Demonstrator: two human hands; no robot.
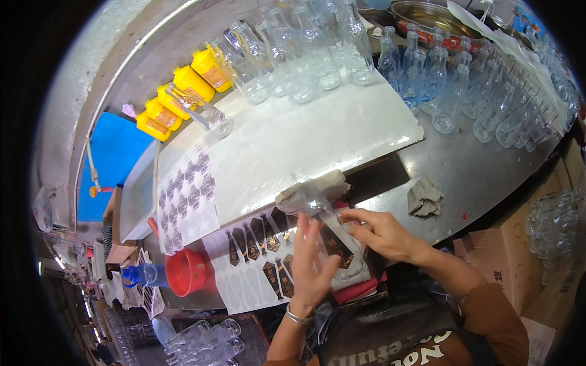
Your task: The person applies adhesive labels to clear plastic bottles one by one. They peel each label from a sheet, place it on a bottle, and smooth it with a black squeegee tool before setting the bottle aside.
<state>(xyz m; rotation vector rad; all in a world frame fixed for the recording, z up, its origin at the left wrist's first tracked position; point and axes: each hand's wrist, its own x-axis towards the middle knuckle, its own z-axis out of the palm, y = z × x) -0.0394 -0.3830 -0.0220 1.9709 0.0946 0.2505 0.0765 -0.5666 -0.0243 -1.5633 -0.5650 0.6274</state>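
Observation:
A clear glass bottle (pixel 322 211) lies tilted in front of me, its neck on a rolled grey cloth (pixel 331 186). A dark decal with gold print (pixel 337 249) shows on or against its body. My left hand (pixel 310 262) is at the bottle's left side, fingers stretched and thumb apart. On the right side, the bent fingers of my right hand (pixel 383 235) grip the bottle's edge; part of the contact is hidden. Below lies a light cloth pad (pixel 354 276) over red cloth. Beside my left hand is a sheet of dark tie-shaped decals (pixel 253 241), with several blank spots.
Clear bottles (pixel 302 82) stand on the white board (pixel 305 134), more (pixel 444 116) on the metal table at right. Yellow bottles (pixel 194 84) line the far left. A red cup (pixel 185 272), purple decal sheet (pixel 188 192), crumpled rag (pixel 425 197) and cardboard box (pixel 503 256) are around me.

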